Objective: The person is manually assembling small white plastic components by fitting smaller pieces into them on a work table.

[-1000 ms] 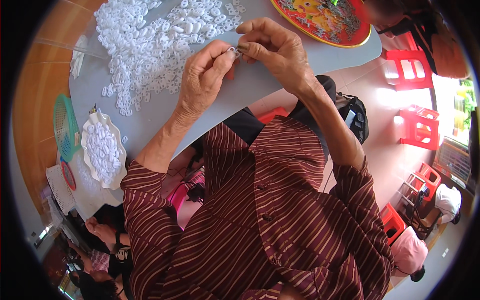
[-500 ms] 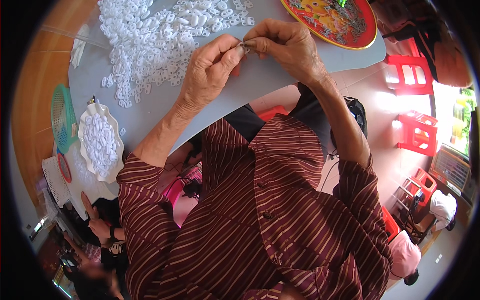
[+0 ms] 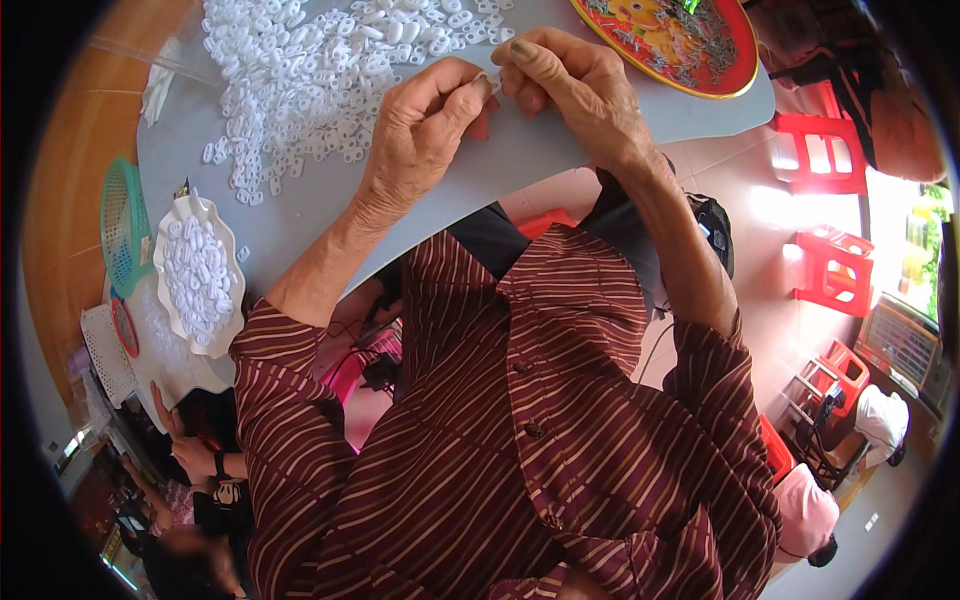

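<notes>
Above the grey table my two hands are close together. My left hand is closed, with a small white plastic piece pinched at its thumb and forefinger. A bit of something reddish shows beneath those fingers. Just to the right, my right hand is closed too, its thumb lying over the curled fingers; what they hold, if anything, is hidden. Beyond my left hand spreads a heap of white plastic pieces with holes. A red and yellow tray of small grey metal parts lies beyond my right hand.
A wavy-edged white dish of white pieces stands at the left, beside a green basket. Another person's hands are at the lower left. Red stools stand on the floor to the right.
My right thumb has lifted away from the left fingertips and now lies over my right fingers. A small gap has opened between the hands. The left hand keeps its pinch.
</notes>
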